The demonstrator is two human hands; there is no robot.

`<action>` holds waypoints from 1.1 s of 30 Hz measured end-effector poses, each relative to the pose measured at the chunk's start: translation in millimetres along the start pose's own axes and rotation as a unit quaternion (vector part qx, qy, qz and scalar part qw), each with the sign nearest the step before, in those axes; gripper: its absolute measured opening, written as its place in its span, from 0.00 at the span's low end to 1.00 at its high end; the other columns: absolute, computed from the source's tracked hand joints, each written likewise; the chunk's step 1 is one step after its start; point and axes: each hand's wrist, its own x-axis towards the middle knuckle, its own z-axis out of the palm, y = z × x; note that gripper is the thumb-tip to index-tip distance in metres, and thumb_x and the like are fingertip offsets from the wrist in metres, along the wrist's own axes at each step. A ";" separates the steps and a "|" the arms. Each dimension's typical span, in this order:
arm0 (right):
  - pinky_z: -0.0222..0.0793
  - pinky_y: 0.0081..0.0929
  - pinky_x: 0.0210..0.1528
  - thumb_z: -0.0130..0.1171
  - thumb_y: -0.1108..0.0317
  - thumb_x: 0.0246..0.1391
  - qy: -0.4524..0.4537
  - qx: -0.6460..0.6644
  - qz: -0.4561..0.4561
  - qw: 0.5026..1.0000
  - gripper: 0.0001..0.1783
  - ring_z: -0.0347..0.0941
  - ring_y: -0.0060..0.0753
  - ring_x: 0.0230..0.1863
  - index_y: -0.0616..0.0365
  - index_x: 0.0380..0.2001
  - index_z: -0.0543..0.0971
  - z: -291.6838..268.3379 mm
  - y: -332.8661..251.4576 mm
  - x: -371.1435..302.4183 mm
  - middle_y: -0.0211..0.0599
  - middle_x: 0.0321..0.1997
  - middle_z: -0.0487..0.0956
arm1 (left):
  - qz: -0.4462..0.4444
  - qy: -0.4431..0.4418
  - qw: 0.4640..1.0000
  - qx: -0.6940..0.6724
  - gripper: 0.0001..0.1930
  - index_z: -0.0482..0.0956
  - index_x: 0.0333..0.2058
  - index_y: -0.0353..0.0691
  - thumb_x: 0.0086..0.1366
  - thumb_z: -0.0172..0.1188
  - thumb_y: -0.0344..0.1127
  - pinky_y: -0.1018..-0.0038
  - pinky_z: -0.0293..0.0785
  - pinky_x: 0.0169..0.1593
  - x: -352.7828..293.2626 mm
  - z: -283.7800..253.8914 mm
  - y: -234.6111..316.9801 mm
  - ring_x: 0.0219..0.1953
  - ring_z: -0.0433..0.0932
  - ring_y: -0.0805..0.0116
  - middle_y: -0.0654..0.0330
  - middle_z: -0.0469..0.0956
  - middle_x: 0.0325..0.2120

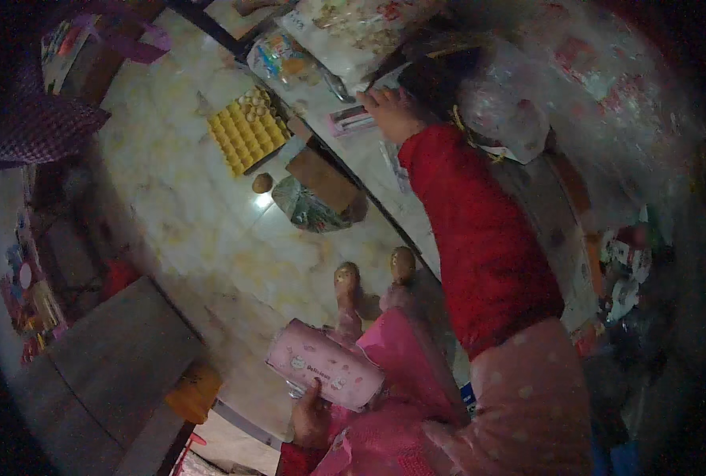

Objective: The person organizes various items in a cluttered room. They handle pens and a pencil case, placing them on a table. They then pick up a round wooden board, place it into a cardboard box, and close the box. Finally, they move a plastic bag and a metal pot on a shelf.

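Observation:
My left hand (311,419) grips a pink oblong case (321,366) with small cartoon pictures, its thumb lying on the top face. Below the case, the rest of the fingers are hidden. My right arm, in a red sleeve, stretches forward to a low ledge. There my right hand (392,113) has its fingers apart, right beside a small pink box (351,120) with a clear window and pale contents. The hand overlaps that box's right end; whether it presses on it I cannot make out.
A yellow egg tray (248,135) with a few eggs, a round brown object (262,182), a dark green plastic bag (305,208) and a cardboard piece (323,181) are on the marbled floor. Plastic-wrapped goods (289,63) crowd the ledge. A grey table (107,373) stands at lower left.

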 end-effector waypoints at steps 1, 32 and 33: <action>0.45 0.56 0.64 0.51 0.73 0.49 0.038 -0.006 0.038 0.999 0.33 0.52 0.51 0.64 0.52 0.61 0.60 -5.2 -10.7 -9.8 0.45 0.63 0.58 | -0.003 0.004 1.000 0.022 0.16 0.72 0.45 0.41 0.60 0.60 0.37 0.79 0.65 0.30 -0.8 2.9 5.4 0.29 0.70 0.77 0.66 0.75 0.32; 0.69 0.29 0.42 0.56 0.68 0.56 0.221 0.848 0.323 0.358 0.12 0.71 0.31 0.39 0.56 0.43 0.72 -89.5 -78.1 -312.5 0.34 0.37 0.74 | -0.060 -0.175 0.973 0.140 0.20 0.68 0.50 0.40 0.59 0.59 0.31 0.73 0.69 0.37 -27.2 49.2 56.2 0.39 0.73 0.70 0.63 0.74 0.40; 0.69 0.29 0.43 0.55 0.68 0.56 0.211 0.847 0.326 0.363 0.15 0.71 0.31 0.39 0.55 0.47 0.70 -116.2 -89.1 -299.7 0.35 0.37 0.74 | -0.089 -0.161 0.973 0.142 0.20 0.67 0.51 0.40 0.59 0.59 0.31 0.73 0.70 0.39 0.1 14.5 48.2 0.40 0.73 0.69 0.63 0.74 0.41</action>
